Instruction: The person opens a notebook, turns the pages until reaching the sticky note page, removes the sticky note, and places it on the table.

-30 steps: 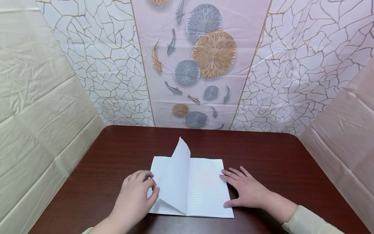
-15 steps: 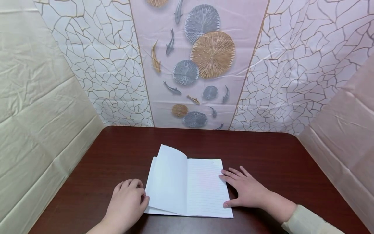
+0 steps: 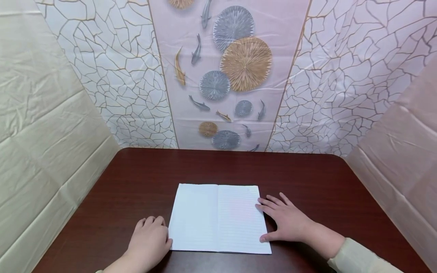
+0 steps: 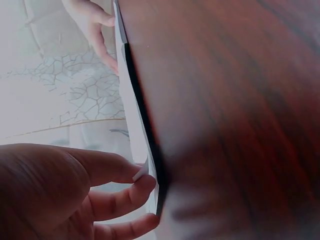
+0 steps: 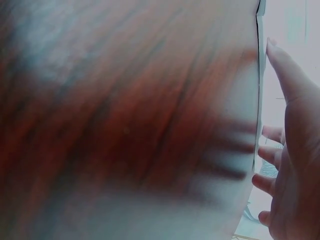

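Observation:
An open notebook (image 3: 196, 216) lies flat on the dark table, its left page blank-looking and its right page faintly ruled. My left hand (image 3: 147, 239) is at the notebook's left edge. In the left wrist view, its thumb and index finger pinch the edge of a page (image 4: 142, 171), and other fingers touch the notebook's side. On the opposite side, my right hand (image 3: 288, 220) rests with fingers spread, the fingertips and thumb on the right page's outer edge. The right wrist view shows the thumb (image 5: 287, 70) straight along that edge.
The reddish-brown table (image 3: 143, 170) extends around the notebook. Behind it hangs a patterned cloth (image 3: 225, 102) with fish and round motifs. Beige cloth walls stand at the left (image 3: 51, 132) and right (image 3: 399, 144).
The raised page has swung over leftward and now lies flat on the left side. My left hand has moved left with it, to the notebook's edge. The right hand has stayed in place.

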Demonstrator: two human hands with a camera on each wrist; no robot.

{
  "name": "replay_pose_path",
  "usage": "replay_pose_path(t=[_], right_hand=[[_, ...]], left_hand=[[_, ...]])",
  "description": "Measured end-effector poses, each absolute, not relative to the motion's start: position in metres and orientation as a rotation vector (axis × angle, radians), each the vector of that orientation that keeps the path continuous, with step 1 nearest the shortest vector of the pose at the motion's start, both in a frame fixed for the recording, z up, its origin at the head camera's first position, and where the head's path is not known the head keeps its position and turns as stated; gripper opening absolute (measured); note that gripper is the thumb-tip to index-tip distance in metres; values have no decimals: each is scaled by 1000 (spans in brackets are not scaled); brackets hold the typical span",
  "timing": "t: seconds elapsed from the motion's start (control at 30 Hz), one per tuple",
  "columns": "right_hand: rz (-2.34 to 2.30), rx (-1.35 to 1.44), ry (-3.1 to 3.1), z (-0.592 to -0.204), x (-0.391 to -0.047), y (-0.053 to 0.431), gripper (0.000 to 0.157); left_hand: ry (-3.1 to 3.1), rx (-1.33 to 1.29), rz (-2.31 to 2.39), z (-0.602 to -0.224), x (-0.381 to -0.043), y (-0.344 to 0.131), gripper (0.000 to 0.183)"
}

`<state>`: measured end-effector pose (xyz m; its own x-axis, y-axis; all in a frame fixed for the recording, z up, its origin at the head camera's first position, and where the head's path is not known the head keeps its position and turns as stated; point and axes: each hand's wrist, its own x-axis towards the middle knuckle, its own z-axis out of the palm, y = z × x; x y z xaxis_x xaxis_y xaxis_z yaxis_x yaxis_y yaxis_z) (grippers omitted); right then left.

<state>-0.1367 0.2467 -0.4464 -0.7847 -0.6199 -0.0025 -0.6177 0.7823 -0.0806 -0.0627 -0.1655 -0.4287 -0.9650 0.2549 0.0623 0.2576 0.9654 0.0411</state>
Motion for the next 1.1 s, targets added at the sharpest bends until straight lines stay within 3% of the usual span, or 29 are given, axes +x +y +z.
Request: replay_pose_path(t=[1.1], right_hand=[[-78,-994,2918,-449,-140,247,103]], left_hand=[[-3086,-388,-40,-425,-72,-161,34]])
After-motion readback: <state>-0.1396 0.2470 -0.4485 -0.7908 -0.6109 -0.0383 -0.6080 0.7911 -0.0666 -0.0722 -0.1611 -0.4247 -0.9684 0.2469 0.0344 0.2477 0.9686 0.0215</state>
